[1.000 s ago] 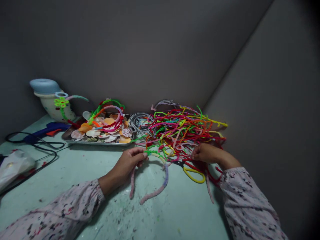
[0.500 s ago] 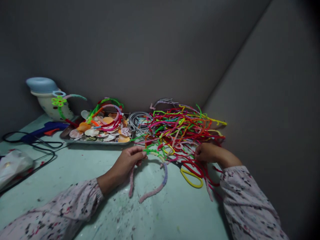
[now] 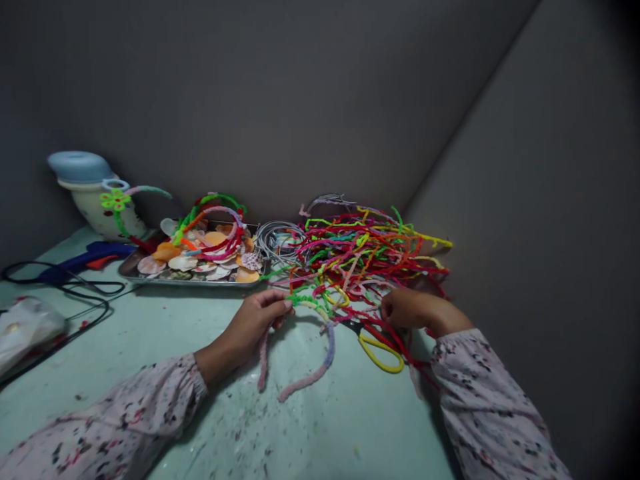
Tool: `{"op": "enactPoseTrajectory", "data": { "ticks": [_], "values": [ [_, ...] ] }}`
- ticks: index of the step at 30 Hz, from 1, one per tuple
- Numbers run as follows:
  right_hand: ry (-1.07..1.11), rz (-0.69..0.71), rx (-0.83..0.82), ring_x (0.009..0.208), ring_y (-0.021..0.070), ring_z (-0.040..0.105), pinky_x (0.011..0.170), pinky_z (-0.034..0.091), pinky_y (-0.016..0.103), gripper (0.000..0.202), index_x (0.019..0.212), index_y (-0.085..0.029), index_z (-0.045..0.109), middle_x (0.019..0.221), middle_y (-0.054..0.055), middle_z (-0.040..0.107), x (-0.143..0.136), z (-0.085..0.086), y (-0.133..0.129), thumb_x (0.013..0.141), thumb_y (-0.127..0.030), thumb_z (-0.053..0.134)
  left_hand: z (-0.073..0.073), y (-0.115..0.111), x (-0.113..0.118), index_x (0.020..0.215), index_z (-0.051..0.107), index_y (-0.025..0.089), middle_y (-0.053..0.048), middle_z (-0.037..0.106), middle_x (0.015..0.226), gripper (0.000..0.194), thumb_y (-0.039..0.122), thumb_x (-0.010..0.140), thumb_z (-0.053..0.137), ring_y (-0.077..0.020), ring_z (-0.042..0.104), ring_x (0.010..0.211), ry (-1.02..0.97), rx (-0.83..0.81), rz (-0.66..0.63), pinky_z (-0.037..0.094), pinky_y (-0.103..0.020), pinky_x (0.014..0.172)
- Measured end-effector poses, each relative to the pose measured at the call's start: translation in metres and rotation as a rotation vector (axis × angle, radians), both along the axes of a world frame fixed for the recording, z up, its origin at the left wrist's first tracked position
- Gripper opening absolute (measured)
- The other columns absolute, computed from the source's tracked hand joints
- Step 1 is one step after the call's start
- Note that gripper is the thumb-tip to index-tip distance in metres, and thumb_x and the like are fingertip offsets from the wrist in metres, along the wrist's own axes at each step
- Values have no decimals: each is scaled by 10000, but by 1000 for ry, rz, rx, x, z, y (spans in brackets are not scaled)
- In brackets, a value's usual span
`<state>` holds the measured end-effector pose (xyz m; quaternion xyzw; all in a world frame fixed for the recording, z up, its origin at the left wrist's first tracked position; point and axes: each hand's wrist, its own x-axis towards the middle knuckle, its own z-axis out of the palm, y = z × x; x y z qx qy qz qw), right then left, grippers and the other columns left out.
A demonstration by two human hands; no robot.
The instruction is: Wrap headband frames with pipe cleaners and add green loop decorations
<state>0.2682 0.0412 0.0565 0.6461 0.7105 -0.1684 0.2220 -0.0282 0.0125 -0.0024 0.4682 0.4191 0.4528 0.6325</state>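
Observation:
A headband (image 3: 331,347) wrapped in pink, lilac, cream and green pipe cleaners arches on the table with its two ends towards me. My left hand (image 3: 263,317) pinches the green-wound top at its left side, thumb over fingers. My right hand (image 3: 407,310) is closed at the front edge of a heap of pipe cleaners (image 3: 370,250). Red strands run just beneath its fingers; whatever the fingers hold is hidden. Scissors (image 3: 383,353) with red and yellow handles lie between the headband and my right hand, partly under red pipe cleaners.
A metal tray (image 3: 200,283) of seashells, with wrapped hoops on top, stands at the back left. Beside it lie coiled grey wires (image 3: 280,240). Farther left are a blue glue gun (image 3: 75,263), a black cable (image 3: 107,310), a white plastic bag (image 3: 30,330) and a blue-lidded container (image 3: 95,200).
My right hand has shifted slightly left, closer to the scissors, and the red strands near it have moved. My left hand and the headband stay in place.

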Motion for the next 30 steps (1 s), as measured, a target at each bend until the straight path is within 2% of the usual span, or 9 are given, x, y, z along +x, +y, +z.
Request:
{"op": "enactPoseTrajectory", "data": {
  "ticks": [6,11,15,20,26,30],
  "values": [
    [-76,-17,-17,746,237,675,577,439,264,295,838,-153,754,863,137,729,-22,4,-6,631,-58,566,1,0,1,781,658,129,-24,617,699,137,251,725,679,-75,446,526,4,1,9,329,-206,500],
    [-79,-28,81,699,239,671,573,429,278,246,800,-115,749,814,172,722,-23,1,-4,704,-81,525,1,-1,1,787,655,131,-28,615,707,131,252,738,670,-77,449,536,15,3,5,336,-206,504],
    [-35,5,175,741,213,662,588,404,260,275,863,-149,743,885,144,726,-18,2,1,745,-108,498,0,0,1,823,659,131,-33,618,720,148,253,741,673,-78,448,538,8,0,1,337,-205,505],
    [79,-8,251,716,174,636,575,367,237,242,854,-178,730,844,77,725,-1,6,6,729,-126,529,-2,2,1,819,659,125,-34,616,722,161,260,734,679,-77,447,538,7,4,-2,336,-207,503],
    [158,-91,159,701,172,612,579,366,237,250,823,-185,717,781,52,706,17,5,7,668,-76,554,-4,1,-1,836,641,118,-26,617,729,174,267,750,667,-70,443,546,27,1,-10,337,-201,509],
    [342,-101,188,611,141,545,546,348,231,203,808,-183,670,696,19,655,23,-2,11,676,-105,538,-3,1,-1,839,628,112,-20,612,723,176,267,762,656,-68,439,547,43,13,-19,336,-201,512]
  ]
}}
